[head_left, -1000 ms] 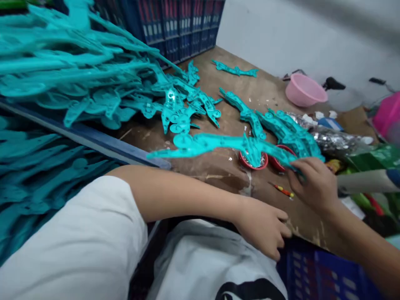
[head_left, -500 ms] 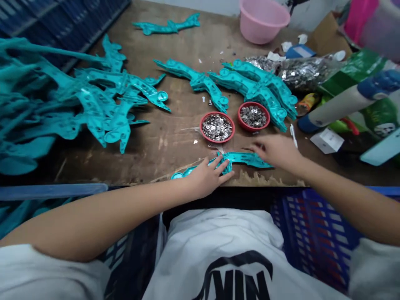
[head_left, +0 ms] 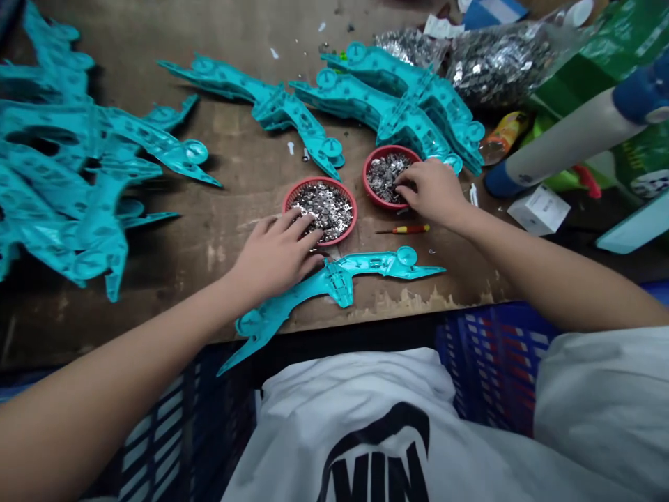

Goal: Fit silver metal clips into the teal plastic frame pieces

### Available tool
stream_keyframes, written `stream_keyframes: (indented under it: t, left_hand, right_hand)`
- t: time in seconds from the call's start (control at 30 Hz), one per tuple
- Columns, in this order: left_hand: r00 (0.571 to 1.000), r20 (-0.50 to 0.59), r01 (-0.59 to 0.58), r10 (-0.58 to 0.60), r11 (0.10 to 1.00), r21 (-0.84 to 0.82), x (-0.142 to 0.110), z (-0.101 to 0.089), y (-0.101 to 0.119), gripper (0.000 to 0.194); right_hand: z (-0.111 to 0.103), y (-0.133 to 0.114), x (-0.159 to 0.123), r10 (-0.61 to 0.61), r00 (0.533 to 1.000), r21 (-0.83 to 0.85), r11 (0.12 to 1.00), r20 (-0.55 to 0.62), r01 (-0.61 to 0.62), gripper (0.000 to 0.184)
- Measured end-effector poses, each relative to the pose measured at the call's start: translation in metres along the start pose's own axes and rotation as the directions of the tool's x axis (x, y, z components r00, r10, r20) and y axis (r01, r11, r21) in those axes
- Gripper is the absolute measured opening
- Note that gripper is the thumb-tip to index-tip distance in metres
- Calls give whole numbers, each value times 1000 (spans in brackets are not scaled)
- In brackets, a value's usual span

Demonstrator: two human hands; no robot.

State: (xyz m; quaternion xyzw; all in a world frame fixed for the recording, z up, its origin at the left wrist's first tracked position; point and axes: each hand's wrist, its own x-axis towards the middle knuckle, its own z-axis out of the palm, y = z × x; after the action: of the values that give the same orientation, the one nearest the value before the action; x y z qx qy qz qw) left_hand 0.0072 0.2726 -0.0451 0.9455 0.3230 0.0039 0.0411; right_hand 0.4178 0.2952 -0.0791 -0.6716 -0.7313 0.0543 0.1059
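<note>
Red bowls [head_left: 355,222] w/ sm. metal pcs [head_left: 334,210]

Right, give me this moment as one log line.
left hand: fingers at left red basket | right hand: fingers in right red basket | teal plastic part: overhanging table edge | screwdriver: on table

The person wears a loose white shirt [head_left: 360,380], its thin cloth falling in soft folds and shading to grey in the creases. On the front is a black print: a thick, curved band [head_left: 387,418] arches above bold, straight-sided block letters [head_left: 376,481], which look like V, I and N in this view and are cut off by the near edge. At the right, a wide, plain white sleeve [head_left: 601,397] hangs full around the arm and ends near the elbow. The left hand [head_left: 277,254] and right hand [head_left: 433,192] are bare, with slim fingers
</note>
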Motion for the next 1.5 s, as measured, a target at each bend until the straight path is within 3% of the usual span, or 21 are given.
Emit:
stream_keyframes:
  t: [0.33,0.53,0.73,1.03,1.13,1.23,1.37,1.5]
  left_hand:
    - [999,-35,27,-31,992,-125,2,-4,-11,54]
    - [1000,-18,10,-13,988,-154,4,-5,-12,53]
    - [998,38,-41,46,991,-127,5,-11,-14,45]
    - [996,92,25,-18,997,-74,7,-7,-21,43]
    - [998,70,12,-8,998,-59,6,-4,-18,42]
    - [998,46,-30,30,999,-12,5,-2,-13,43]
    - [999,13,-50,50,999,8,5,-3,-10,43]
    - [998,5,-65,65,998,-12,6,-1,-16,42]
  right_hand:
    - [-24,7,0,14,998,125,992,-62,-6,42]
    - [-26,-5,1,-84,996,-1,996,-33,84,46]
    - [-17,-24,12,-123,988,-86,988,93,131,45]
    - [-29,-9,22,-73,994,-56,995,87,78,37]
    - [-45,-20,8,-52,998,-23,998,-22,52,32]
    - [-70,-54,-29,-14,996,124,992,-92,26,18]
    - [-89,-106,-87,-122,987,462,885,100,63,13]
    - [-73,-116,-110,-184,957,627,779,225,2,20]
